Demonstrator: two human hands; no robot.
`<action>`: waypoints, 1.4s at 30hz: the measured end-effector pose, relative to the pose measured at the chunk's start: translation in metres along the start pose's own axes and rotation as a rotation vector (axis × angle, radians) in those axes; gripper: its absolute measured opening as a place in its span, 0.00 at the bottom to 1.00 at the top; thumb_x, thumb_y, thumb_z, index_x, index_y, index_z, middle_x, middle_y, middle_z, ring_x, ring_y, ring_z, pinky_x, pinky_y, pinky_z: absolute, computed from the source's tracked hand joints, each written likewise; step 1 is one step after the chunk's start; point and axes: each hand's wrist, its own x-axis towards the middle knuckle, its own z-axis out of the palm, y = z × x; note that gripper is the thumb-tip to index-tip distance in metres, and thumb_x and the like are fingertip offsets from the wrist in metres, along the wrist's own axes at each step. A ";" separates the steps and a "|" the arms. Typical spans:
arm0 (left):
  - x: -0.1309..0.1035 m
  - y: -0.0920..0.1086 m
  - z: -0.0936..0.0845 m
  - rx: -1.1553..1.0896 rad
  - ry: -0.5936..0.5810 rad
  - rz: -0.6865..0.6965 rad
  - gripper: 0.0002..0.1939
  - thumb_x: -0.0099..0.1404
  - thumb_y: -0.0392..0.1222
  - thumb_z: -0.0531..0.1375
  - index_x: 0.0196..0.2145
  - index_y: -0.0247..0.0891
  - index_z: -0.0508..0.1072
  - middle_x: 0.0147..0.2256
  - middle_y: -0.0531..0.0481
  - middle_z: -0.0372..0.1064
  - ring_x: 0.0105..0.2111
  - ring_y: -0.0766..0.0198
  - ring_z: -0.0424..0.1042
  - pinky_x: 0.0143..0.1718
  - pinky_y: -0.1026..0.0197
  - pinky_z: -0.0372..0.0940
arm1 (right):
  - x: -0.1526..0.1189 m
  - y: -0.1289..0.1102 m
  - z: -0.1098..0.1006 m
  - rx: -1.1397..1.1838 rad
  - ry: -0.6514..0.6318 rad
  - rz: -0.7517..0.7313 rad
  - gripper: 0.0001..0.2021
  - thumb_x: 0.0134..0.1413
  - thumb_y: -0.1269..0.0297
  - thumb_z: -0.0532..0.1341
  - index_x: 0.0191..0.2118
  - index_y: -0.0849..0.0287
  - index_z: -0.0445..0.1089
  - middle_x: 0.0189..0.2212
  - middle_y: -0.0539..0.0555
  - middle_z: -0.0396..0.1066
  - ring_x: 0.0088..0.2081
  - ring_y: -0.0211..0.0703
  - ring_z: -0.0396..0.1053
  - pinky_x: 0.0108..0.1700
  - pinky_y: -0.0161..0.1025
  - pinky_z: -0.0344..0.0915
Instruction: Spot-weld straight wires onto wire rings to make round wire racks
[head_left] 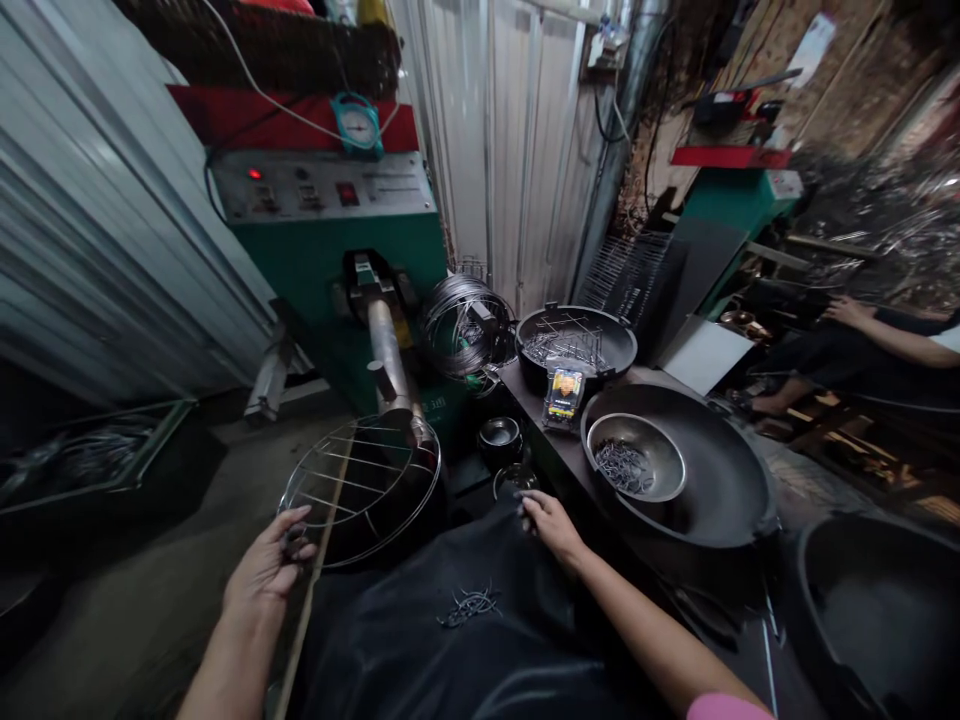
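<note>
My left hand (pixel 274 560) is at the left side of a round wire rack (pixel 360 475), its fingers curled at the rim; the rack stands under the arm of a green machine. My right hand (pixel 547 520) has its fingers pinched together at the edge of a black cloth (pixel 390 640) over my lap. What lies between those fingertips is too small to make out. A small pile of bent metal pieces (pixel 469 606) rests on the cloth. More such pieces lie in a metal bowl (pixel 667 465) inside a large black pan (pixel 731 480) at the right.
The green machine (pixel 337 250) stands ahead, with a wire coil (pixel 461 325) beside it. A phone (pixel 564 393) leans before a pan of wire parts (pixel 619 345). Another pan (pixel 885 610) is at the lower right. A person's arm (pixel 892 335) shows at the far right.
</note>
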 end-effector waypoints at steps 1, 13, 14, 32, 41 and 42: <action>-0.001 -0.001 0.001 -0.018 0.004 -0.024 0.14 0.36 0.31 0.63 0.17 0.37 0.59 0.14 0.58 0.54 0.12 0.75 0.51 0.09 0.70 0.47 | 0.003 -0.011 0.009 0.071 -0.019 -0.019 0.15 0.49 0.55 0.57 0.37 0.61 0.70 0.24 0.50 0.68 0.19 0.32 0.63 0.22 0.31 0.57; -0.003 -0.020 0.024 -0.153 -0.014 0.092 0.21 0.32 0.39 0.66 0.23 0.37 0.59 0.16 0.63 0.50 0.13 0.77 0.47 0.12 0.71 0.45 | 0.041 -0.057 0.116 -0.181 -0.321 -0.317 0.08 0.52 0.66 0.54 0.34 0.60 0.70 0.21 0.47 0.66 0.21 0.33 0.64 0.28 0.32 0.61; -0.001 -0.020 0.024 -0.165 -0.031 0.102 0.21 0.32 0.39 0.66 0.24 0.37 0.59 0.16 0.64 0.49 0.13 0.78 0.46 0.12 0.71 0.44 | 0.044 -0.056 0.115 -0.212 -0.326 -0.316 0.08 0.52 0.67 0.54 0.34 0.59 0.70 0.21 0.47 0.66 0.21 0.33 0.64 0.28 0.32 0.61; 0.017 -0.018 0.032 -0.169 -0.108 0.106 0.21 0.34 0.39 0.67 0.24 0.37 0.59 0.16 0.65 0.48 0.14 0.79 0.44 0.13 0.72 0.44 | 0.064 -0.062 0.116 -0.088 -0.254 -0.215 0.10 0.50 0.62 0.55 0.34 0.61 0.69 0.23 0.49 0.69 0.18 0.32 0.65 0.22 0.30 0.61; 0.019 -0.014 0.036 -0.181 -0.070 0.090 0.21 0.32 0.39 0.67 0.23 0.38 0.59 0.16 0.64 0.47 0.14 0.78 0.45 0.13 0.70 0.45 | 0.071 -0.066 0.119 -0.120 -0.203 -0.268 0.09 0.50 0.61 0.55 0.34 0.60 0.68 0.21 0.48 0.69 0.19 0.35 0.66 0.22 0.30 0.61; 0.019 -0.014 0.036 -0.184 -0.076 0.094 0.21 0.32 0.39 0.66 0.23 0.38 0.59 0.16 0.65 0.47 0.14 0.78 0.44 0.13 0.70 0.44 | 0.072 -0.067 0.118 -0.124 -0.203 -0.275 0.09 0.50 0.61 0.55 0.34 0.59 0.68 0.20 0.48 0.69 0.19 0.35 0.66 0.22 0.30 0.61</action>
